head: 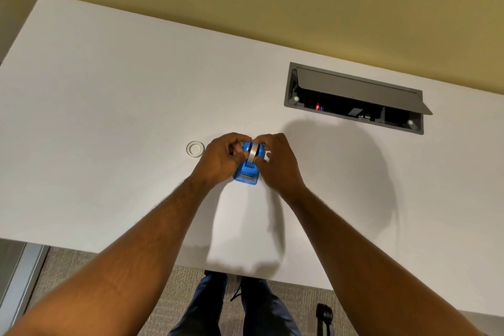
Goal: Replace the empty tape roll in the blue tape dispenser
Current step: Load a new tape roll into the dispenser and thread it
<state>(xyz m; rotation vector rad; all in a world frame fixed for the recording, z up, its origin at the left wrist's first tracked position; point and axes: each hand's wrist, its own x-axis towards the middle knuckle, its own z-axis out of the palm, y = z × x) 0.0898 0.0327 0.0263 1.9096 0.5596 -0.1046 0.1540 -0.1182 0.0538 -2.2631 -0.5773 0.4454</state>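
My forearms came in from the near edge of the white table (109,90), both reaching to the blue tape dispenser (246,173), which stood on the table about midway across, cutter end toward me.

Left hand (218,157) cupped the dispenser's left side, fingers curled in against the roll. Right hand (278,161) closed on the right side, thumb and fingertips pinched at the hub. Both sets of fingers were clamped on the dispenser and the tape roll (253,154) seated edge-up in its cradle.

Just left of the dispenser, apart from it, a ring (195,149) lay flat on the table. It looked like the spent core, though it was too small to be sure.

My reading: old roll out, new roll in or nearly in the cradle. Whether the hub was fully seated I could not tell; my fingers hid it. Left to do: press it home, draw the tape end to the cutter.

Beyond the dispenser to its right, the table's cable hatch (354,95) stood open.
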